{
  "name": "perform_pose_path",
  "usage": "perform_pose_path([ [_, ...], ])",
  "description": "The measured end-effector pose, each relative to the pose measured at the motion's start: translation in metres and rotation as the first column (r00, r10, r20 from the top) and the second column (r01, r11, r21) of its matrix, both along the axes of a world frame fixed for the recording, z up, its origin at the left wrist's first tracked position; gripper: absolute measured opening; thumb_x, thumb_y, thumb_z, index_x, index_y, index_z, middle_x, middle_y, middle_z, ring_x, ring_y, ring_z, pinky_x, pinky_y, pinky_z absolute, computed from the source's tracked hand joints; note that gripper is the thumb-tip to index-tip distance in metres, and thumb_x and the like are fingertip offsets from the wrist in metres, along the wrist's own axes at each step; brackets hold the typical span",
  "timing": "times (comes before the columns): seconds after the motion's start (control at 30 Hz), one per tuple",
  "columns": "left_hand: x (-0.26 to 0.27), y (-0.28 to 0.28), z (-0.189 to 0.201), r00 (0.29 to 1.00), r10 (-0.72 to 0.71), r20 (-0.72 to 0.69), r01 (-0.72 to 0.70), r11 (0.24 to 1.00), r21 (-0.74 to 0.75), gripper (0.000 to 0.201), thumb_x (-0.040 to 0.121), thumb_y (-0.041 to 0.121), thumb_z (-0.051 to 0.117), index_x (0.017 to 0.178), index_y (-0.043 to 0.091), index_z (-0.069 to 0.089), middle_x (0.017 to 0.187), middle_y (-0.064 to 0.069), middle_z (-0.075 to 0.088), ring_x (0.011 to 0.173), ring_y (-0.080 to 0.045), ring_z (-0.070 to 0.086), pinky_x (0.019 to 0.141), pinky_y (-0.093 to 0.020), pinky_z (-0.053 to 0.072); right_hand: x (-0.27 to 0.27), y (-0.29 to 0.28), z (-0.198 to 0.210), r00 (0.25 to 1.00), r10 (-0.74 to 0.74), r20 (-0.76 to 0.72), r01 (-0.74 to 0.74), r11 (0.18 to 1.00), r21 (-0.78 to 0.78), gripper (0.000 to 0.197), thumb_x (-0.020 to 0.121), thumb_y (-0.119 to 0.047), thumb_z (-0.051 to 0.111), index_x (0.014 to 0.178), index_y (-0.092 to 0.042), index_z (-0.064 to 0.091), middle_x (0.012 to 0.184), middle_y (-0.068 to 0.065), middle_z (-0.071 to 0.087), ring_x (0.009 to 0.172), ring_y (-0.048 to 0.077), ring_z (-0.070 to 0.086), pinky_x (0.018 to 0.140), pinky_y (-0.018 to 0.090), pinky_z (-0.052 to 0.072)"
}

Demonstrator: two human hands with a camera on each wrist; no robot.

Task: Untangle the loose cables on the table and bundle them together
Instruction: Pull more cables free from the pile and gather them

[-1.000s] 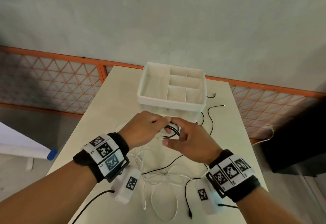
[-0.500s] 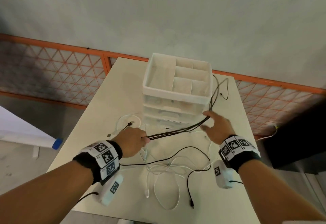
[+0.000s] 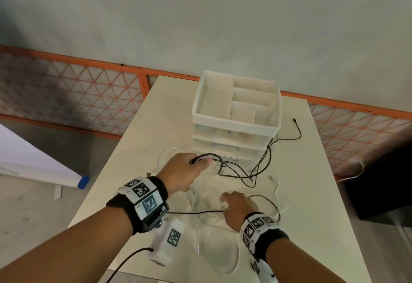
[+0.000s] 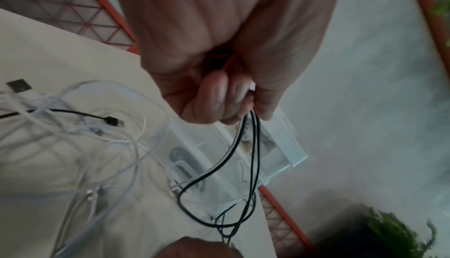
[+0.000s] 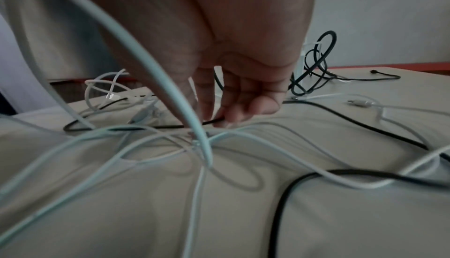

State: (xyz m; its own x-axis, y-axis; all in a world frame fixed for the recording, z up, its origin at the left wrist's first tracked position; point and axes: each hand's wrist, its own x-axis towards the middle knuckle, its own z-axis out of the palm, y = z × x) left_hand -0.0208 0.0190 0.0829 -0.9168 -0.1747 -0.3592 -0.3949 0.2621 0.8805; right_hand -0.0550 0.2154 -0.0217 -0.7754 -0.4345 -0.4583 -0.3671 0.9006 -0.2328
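My left hand (image 3: 182, 172) squeezes black cables (image 3: 236, 166) at 12 o'clock. My right hand (image 3: 237, 210) pinches another black cable (image 3: 194, 212) at 6 o'clock.

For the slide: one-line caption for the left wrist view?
Left hand grips a bunch of black cables above white cables tangled on the table.

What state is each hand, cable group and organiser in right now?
Left hand: grips black cable loops.
Black cable loops: held up, trailing onto the table.
Right hand: fingertips pinching a second black cable.
White cables: loose, tangled.
Drawer organiser: upright, top tray empty.
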Motion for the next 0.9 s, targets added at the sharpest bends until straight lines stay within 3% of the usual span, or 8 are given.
perform_pose_path([
  [0.17,0.001,-0.007,0.005,0.996,-0.061,-0.067,0.063,0.998,0.029,0.029,0.100,0.033,0.054,0.095,0.006,0.065,0.091,0.000,0.078,0.058,-0.014,0.051,0.041,-0.023,0.037,-0.014,-0.012,0.056,0.988,0.056,-0.146,-0.101,0.942,-0.320,0.018,0.096,-0.025,0.057,0.095,-0.026,0.075,0.091,-0.002,0.056,0.087,0.020,0.060,0.078,0.031,0.048],
  [0.33,0.000,-0.012,-0.006,0.983,-0.181,-0.019,0.174,0.965,-0.198,0.035,0.101,0.043,0.047,0.080,0.017,0.054,0.070,0.005,0.075,0.051,-0.013,0.044,0.052,-0.024,0.038,-0.048,0.003,0.153,0.863,-0.324,-0.389,-0.066,0.691,-0.720,0.013,0.093,-0.009,0.066,0.084,-0.016,0.073,0.083,-0.003,0.064,0.070,-0.003,0.056,0.068,0.003,0.038],
  [0.43,-0.002,-0.025,-0.010,0.995,-0.098,-0.023,0.092,0.976,-0.196,0.037,0.101,0.042,0.048,0.078,0.013,0.053,0.059,0.005,0.066,0.054,-0.013,0.047,0.057,-0.028,0.039,-0.069,0.030,0.177,0.717,-0.609,-0.339,0.075,0.551,-0.831,0.012,0.097,-0.017,0.061,0.090,-0.023,0.068,0.089,-0.003,0.068,0.076,0.006,0.060,0.070,0.017,0.044],
  [0.53,-0.003,-0.035,-0.007,1.000,0.010,0.005,-0.009,0.996,-0.086,0.034,0.101,0.037,0.051,0.078,0.011,0.049,0.062,-0.003,0.060,0.046,-0.013,0.041,0.046,-0.024,0.032,-0.081,0.056,0.171,0.571,-0.763,-0.302,0.184,0.478,-0.859,0.012,0.100,-0.020,0.057,0.096,-0.017,0.068,0.092,0.002,0.067,0.082,0.017,0.057,0.066,0.024,0.036],
  [0.67,-0.011,-0.034,0.019,0.990,0.141,-0.016,-0.133,0.962,0.237,0.029,0.100,0.032,0.055,0.078,0.014,0.049,0.058,-0.004,0.049,0.044,-0.012,0.029,0.039,-0.021,0.023,-0.088,0.078,0.132,0.695,-0.631,-0.345,0.296,0.689,-0.662,0.020,0.099,-0.021,0.058,0.098,-0.010,0.074,0.090,0.010,0.069,0.081,0.029,0.061,0.063,0.025,0.036],
  [0.73,-0.017,-0.030,0.033,0.990,0.135,-0.048,-0.113,0.941,0.320,0.027,0.101,0.031,0.054,0.080,0.014,0.051,0.059,-0.003,0.049,0.045,-0.012,0.030,0.038,-0.021,0.023,-0.085,0.081,0.123,0.734,-0.601,-0.317,0.319,0.717,-0.621,0.021,0.098,-0.024,0.059,0.099,-0.014,0.077,0.088,0.013,0.071,0.079,0.029,0.064,0.062,0.024,0.038],
  [0.83,-0.021,-0.025,0.037,0.994,0.102,-0.036,-0.084,0.939,0.332,0.025,0.102,0.032,0.052,0.084,0.014,0.052,0.058,-0.003,0.049,0.046,-0.012,0.031,0.038,-0.020,0.025,-0.077,0.068,0.152,0.733,-0.617,-0.286,0.254,0.639,-0.726,0.020,0.098,-0.039,0.060,0.104,-0.030,0.076,0.078,0.006,0.070,0.067,0.015,0.067,0.052,0.017,0.041],
  [0.9,-0.022,-0.022,0.029,0.996,0.091,-0.007,-0.085,0.955,0.284,0.025,0.102,0.033,0.051,0.086,0.014,0.052,0.057,-0.001,0.047,0.045,-0.012,0.031,0.038,-0.021,0.026,-0.073,0.055,0.187,0.730,-0.646,-0.221,0.096,0.418,-0.904,0.014,0.097,-0.038,0.061,0.103,-0.039,0.073,0.077,0.004,0.069,0.063,0.009,0.068,0.059,0.011,0.048],
])
